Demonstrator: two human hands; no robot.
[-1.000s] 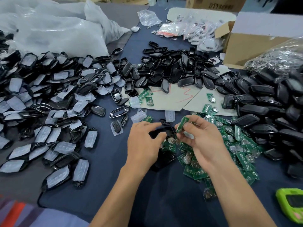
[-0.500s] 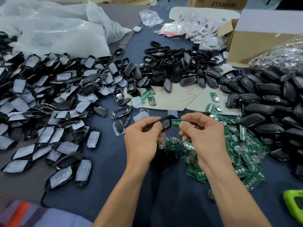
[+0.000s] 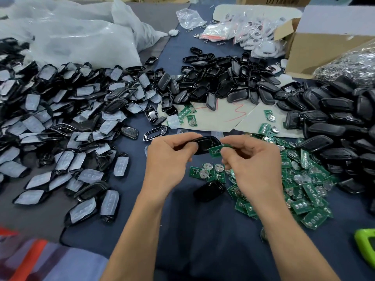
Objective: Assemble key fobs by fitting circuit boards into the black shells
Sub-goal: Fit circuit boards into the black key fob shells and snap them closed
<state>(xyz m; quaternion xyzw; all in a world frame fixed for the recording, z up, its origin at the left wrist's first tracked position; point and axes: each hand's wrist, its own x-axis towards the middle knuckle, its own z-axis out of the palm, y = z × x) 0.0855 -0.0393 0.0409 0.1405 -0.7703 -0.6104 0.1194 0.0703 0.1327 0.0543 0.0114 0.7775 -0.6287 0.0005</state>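
Note:
My left hand (image 3: 168,159) grips a black shell (image 3: 205,146) above the blue cloth, its open side turned toward the right. My right hand (image 3: 251,161) pinches a green circuit board (image 3: 218,150) and holds its end against the shell's right edge. Whether the board sits inside the shell I cannot tell. Under my hands lie loose green boards with round coin cells (image 3: 209,172) and one closed black fob (image 3: 210,190).
A heap of green boards (image 3: 304,183) spreads to the right. Black shells pile at the back (image 3: 219,82) and right (image 3: 334,126). Film-covered black parts (image 3: 60,126) fill the left. A cardboard box (image 3: 316,41) stands far right; a green object (image 3: 367,246) lies at the lower right edge.
Both hands lifted from the table with the shell and the board. The board has swung from upright to lying flat against the shell's right edge.

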